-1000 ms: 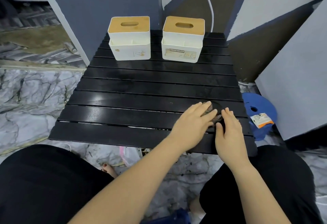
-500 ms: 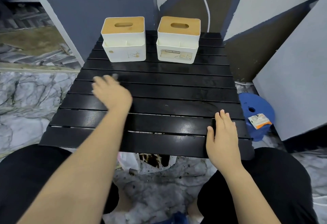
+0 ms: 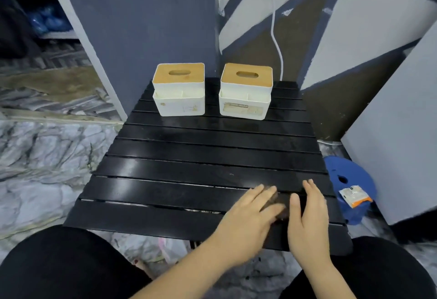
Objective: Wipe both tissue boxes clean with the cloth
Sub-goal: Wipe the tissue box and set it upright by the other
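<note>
Two white tissue boxes with wooden lids stand side by side at the far end of the black slatted table [image 3: 189, 154]. The left box [image 3: 179, 100] has faint marks on its front; the right box [image 3: 245, 100] has a worn label. At the near right, my left hand [image 3: 248, 218] grips a small dark cloth [image 3: 275, 203] against the slats. The cloth is blurred and mostly covered. My right hand [image 3: 307, 216] rests flat on the table just right of the cloth, fingers straight. Both hands are far from the boxes.
A blue plastic stool [image 3: 343, 178] with an orange and white packet [image 3: 354, 196] stands right of the table. Grey panels [image 3: 397, 147] lean at the right and a white cable [image 3: 275, 38] hangs behind the boxes. My knees sit under the near table edge.
My left hand swept out to the far left of the table, then came back to the near right beside my right hand. The right hand has barely moved. The boxes stayed in place.
</note>
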{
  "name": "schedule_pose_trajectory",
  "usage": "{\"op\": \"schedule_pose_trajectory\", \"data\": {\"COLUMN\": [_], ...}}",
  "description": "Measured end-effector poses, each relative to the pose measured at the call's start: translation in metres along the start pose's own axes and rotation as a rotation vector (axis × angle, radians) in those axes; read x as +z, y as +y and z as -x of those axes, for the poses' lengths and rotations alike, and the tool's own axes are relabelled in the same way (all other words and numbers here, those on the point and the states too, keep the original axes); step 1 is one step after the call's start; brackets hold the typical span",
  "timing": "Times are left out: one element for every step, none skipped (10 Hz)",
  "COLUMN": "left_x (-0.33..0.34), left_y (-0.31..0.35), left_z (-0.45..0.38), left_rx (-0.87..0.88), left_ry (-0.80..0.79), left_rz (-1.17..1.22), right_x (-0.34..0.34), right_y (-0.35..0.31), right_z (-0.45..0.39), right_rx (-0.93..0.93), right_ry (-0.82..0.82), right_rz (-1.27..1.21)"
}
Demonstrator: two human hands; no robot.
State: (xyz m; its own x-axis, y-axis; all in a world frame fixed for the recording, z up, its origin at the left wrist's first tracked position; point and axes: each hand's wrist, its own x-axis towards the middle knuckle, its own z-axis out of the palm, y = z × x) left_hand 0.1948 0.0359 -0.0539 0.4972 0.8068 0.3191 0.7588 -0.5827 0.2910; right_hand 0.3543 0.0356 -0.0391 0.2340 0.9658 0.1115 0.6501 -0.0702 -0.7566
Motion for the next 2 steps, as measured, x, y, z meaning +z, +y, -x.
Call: {"op": "schedule_pose_trajectory", "data": {"left_x": [-0.027, -0.045], "left_y": [-0.035, -0.111], "left_z": [0.067, 0.115], "left_rx": [-0.022, -0.016], "left_ry": [0.047, 0.184], "left_rz": [-0.085, -0.312], "right_x": [0.01, 0.03], "right_y": [-0.002, -0.002], "right_z": [0.005, 0.016], "right_rx": [-0.106, -0.164], "right_ry": [-0.055, -0.163], "right_rz": [0.212, 0.284]}}
